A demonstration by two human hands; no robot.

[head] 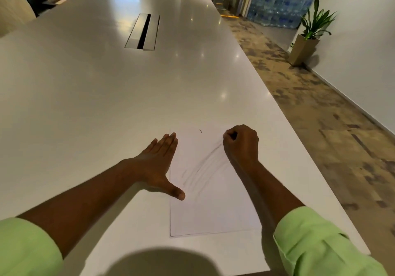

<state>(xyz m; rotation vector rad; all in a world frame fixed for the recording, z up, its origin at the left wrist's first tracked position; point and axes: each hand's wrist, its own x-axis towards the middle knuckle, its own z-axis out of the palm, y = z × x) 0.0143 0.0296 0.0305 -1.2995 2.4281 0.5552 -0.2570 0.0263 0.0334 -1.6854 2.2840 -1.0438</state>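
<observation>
Cable hatch (142,31) well beyond paper (213,207).

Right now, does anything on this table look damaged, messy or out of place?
The sheet of paper carries faint grey curved streaks across its middle, like smudged pencil, running toward the curled right hand. The left hand lies flat at its left edge. Otherwise nothing stands out.

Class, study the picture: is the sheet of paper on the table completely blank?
No, the paper bears faint curved grey strokes across its middle, just left of the right hand.
</observation>
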